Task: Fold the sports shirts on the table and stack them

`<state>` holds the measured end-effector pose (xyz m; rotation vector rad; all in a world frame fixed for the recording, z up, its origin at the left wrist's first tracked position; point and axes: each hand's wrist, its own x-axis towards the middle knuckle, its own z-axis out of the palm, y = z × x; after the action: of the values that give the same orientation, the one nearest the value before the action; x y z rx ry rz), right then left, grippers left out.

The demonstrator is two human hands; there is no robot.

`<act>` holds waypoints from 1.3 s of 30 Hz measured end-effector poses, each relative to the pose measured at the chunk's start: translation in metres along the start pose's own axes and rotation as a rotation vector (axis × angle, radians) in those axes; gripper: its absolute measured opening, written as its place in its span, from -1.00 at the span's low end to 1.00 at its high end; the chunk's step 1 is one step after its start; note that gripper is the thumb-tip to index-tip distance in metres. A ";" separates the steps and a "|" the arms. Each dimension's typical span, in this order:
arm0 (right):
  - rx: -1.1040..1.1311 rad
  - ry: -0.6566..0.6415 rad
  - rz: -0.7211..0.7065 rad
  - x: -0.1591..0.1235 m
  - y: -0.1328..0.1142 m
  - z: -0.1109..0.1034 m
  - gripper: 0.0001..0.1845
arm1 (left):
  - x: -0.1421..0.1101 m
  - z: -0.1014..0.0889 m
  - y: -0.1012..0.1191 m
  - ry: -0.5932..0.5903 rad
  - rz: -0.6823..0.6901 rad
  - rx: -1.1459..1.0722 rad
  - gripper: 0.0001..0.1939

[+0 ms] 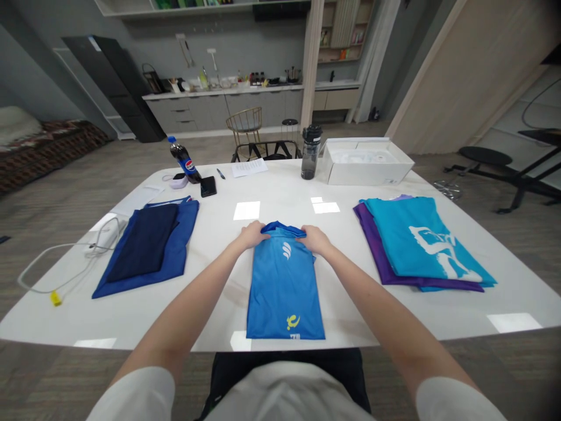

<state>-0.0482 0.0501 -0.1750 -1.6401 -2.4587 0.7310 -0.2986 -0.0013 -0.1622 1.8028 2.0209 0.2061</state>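
Pinching the collar end of a folded blue shirt (284,286), the person's left hand (253,235) and right hand (316,240) sit one at each side of the neckline; the fingers look narrow, closed on the cloth with thumbs on top, though their tips tuck out of my sight behind the fabric; the shirt lies at the middle of the tabletop's (210,316) near edge, collar toward the far edge, its lower end, with a yellow mark and some white print, just short of the near edge; a small white logo shows below the collar.

Over toward the left edge, a navy garment (142,242) lies folded on a larger blue garment (189,234), well apart from the left hand; a white cable (44,251) loops beside that pile, and a yellow tag (55,298) sits toward the near left corner; toward the right edge, a turquoise shirt (401,234) with bold white print lies over a purple garment (377,260), well apart from the right hand.

Along the far edge I see a cola bottle (184,159) toward the far left corner, a black phone (208,186) just beside it, then a pen (220,173) and a printed sheet (249,168); a dark tumbler (311,153) stands just beside a white box (366,172) toward the far right corner.
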 end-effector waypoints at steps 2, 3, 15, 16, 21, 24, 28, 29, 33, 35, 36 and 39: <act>0.077 0.117 -0.048 -0.026 0.008 -0.003 -0.76 | -0.012 -0.002 0.007 0.077 0.168 -0.075 -0.78; 0.125 0.185 -0.074 -0.040 0.013 -0.006 -0.79 | -0.019 -0.004 0.012 0.108 0.257 -0.123 -0.78; 0.458 0.962 -0.121 -0.235 0.079 -0.113 -0.78 | -0.094 -0.047 0.208 0.124 0.731 -0.605 -0.66; 0.443 1.015 -0.119 -0.247 0.083 -0.129 -0.78 | -0.097 -0.051 0.226 0.109 0.754 -0.658 -0.67; 0.309 1.190 -0.060 -0.270 0.118 -0.222 -0.76 | -0.079 -0.063 0.311 0.058 0.866 -0.929 -0.65; 0.190 1.147 -0.014 -0.234 0.162 -0.276 -0.70 | -0.030 -0.051 0.356 0.069 0.910 -1.010 -0.64; 0.027 0.889 0.130 -0.143 0.234 -0.296 -0.66 | 0.063 -0.004 0.381 0.170 0.738 -0.882 -0.68; -0.038 0.799 0.251 -0.121 0.249 -0.289 -0.64 | 0.083 0.009 0.377 0.185 0.633 -0.787 -0.63; -0.222 0.587 0.613 -0.065 0.272 -0.232 -0.49 | 0.128 0.051 0.314 0.188 0.336 -0.326 -0.43; -0.287 0.587 0.499 -0.048 0.259 -0.200 -0.46 | 0.130 0.059 0.261 0.188 0.303 -0.179 -0.46; -0.309 0.597 0.377 -0.039 0.246 -0.185 -0.49 | 0.127 0.059 0.232 0.194 0.306 -0.129 -0.50; -0.269 0.576 -0.049 -0.004 0.189 -0.141 -0.63 | 0.108 0.046 0.131 0.263 0.286 -0.015 -0.58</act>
<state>0.1608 0.1512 -0.1329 -1.5747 -2.2170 -0.0901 -0.1674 0.1160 -0.1766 2.1458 1.9102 0.5687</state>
